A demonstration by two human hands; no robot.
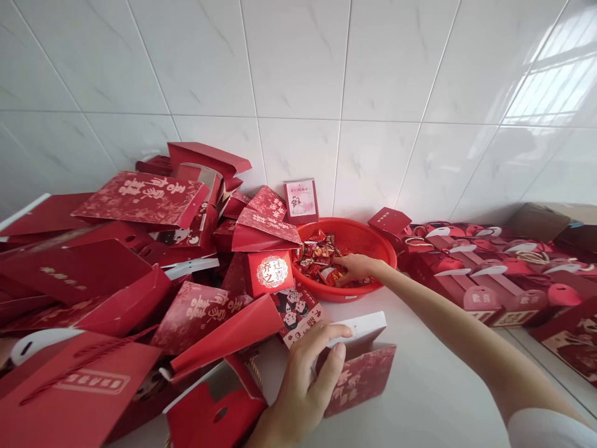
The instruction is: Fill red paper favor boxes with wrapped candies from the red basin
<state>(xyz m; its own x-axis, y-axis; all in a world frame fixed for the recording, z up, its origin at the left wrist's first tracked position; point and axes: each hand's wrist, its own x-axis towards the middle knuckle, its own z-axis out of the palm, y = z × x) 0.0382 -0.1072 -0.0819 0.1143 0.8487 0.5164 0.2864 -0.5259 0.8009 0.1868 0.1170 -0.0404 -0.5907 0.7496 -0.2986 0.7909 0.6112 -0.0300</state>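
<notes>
My left hand point(310, 379) grips the edge of an open red gift box point(361, 376) with a white inner flap, held tilted over the white surface at the front centre. Behind it stands a round red plastic basket point(385, 249) with wrapped candies point(319, 255) heaped in its left part. My right hand point(357, 269) reaches into this basket, its fingers down at the candies. Its fingertips are partly hidden, and I cannot make out what they hold.
Many red boxes and bags point(149, 199) lie piled on the left. A small pink-and-white card box point(301, 200) leans on the tiled wall. Rows of red handled boxes point(485, 295) stand at the right, with a brown carton point(536, 221) behind them.
</notes>
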